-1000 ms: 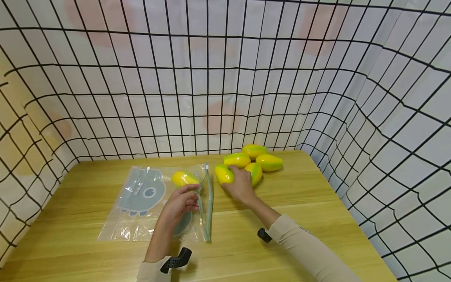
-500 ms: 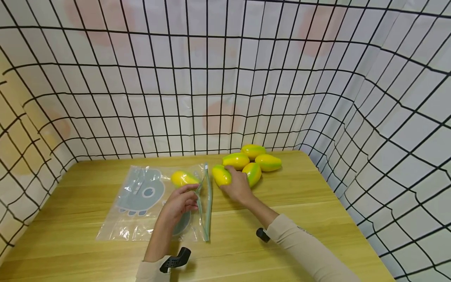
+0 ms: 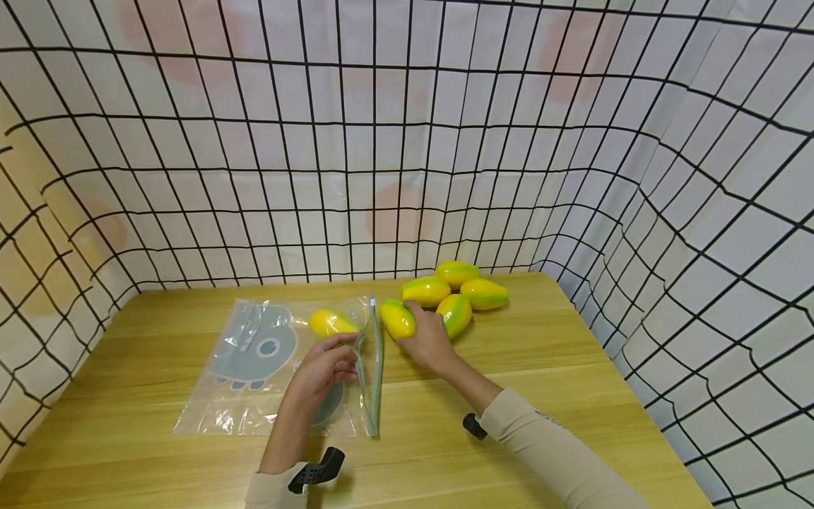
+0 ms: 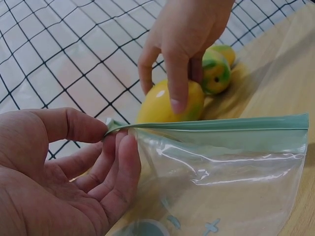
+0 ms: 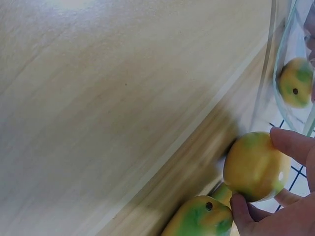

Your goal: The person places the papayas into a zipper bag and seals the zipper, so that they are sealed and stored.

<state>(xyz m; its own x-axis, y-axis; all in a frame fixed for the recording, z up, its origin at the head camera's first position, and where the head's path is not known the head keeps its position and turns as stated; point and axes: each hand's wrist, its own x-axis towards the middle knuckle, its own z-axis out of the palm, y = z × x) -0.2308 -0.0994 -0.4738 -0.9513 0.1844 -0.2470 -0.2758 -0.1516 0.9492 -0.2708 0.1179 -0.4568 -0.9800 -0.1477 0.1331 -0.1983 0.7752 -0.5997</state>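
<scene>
A clear zip bag (image 3: 254, 410) with a green zip edge and blue-grey cartoon print lies on the table's left half. My left hand (image 3: 323, 371) pinches the upper layer of its mouth between thumb and finger, holding the opening apart. Inside the bag, near the mouth, sits one yellow-green mango (image 3: 332, 322). Just right of the opening, my right hand (image 3: 427, 341) grips another mango (image 3: 398, 319). In the right wrist view, fingers and thumb wrap the sides of that gripped mango (image 5: 256, 167), and the bag's mouth shows close by.
Several more mangoes (image 3: 486, 293) lie grouped behind and right of my right hand, one mango (image 3: 454, 316) right beside it. A black wire grid (image 3: 375, 170) over pale cloth walls the wooden table (image 3: 540, 367) at the back and sides.
My right hand has shifted slightly left with the mango, away from the grouped mangoes and closer to the bag's mouth. The left hand keeps its place on the bag.
</scene>
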